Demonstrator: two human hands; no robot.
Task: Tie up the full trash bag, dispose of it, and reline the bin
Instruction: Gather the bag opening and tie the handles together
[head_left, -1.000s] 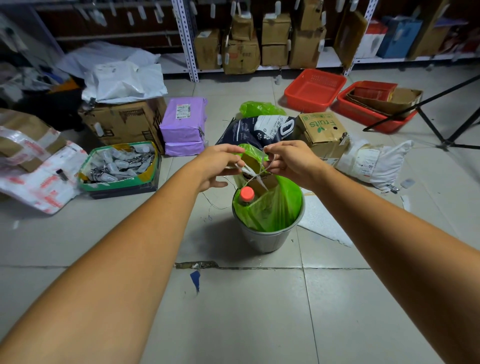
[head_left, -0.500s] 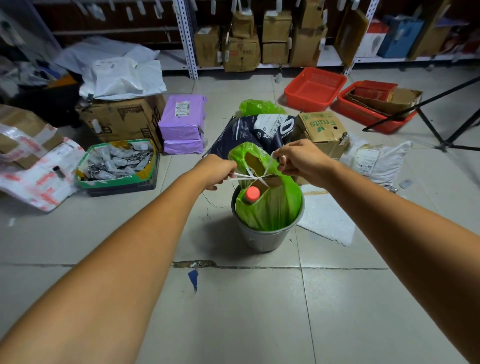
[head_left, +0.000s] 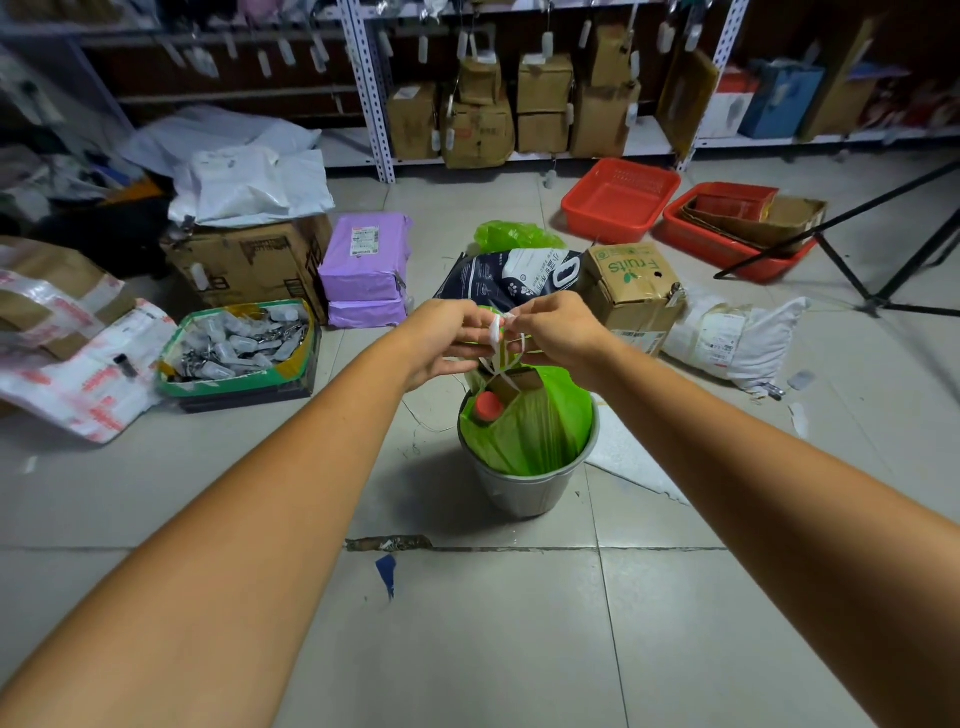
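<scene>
Both hands up over the bin (head_left: 530, 486), left hand (head_left: 447, 340) and right hand (head_left: 553, 330) close together, fingers (head_left: 511, 325) of each pinched shut on the white drawstring (head_left: 496, 332). Mid-knot, by the look of it. Green bag (head_left: 530, 423) directly below the fingers, seated in the bin, mouth gathered but not closed: a red cap (head_left: 488, 406) and a cardboard corner (head_left: 519, 382) poking out just under the strings.

Risks from here, as a judgement:
- Thin string snapping or tearing out of the hem if pulled hard against the bulging load.
- Knot cinching with the cardboard corner caught in the neck, leaving a gap for spillage on lifting.
- Sharp cardboard edge slitting the film once the bag tightens around it.
- Loose end slipping from the pinch, undoing the loop.

Around, beyond the fingers: a dark printed sack (head_left: 511, 273) and a Fruits box (head_left: 631, 280), with a second green bag (head_left: 514, 235) behind them, possibly the fresh liner. Left of the fingers, purple parcels (head_left: 363, 270) and a green-rimmed tray (head_left: 239, 345) of small packets. Right, a white sack (head_left: 732, 332) and tripod legs (head_left: 857, 280). Floor cluttered on three sides, so carrying the bag out likely means stepping back toward the open tiles nearest the camera.
</scene>
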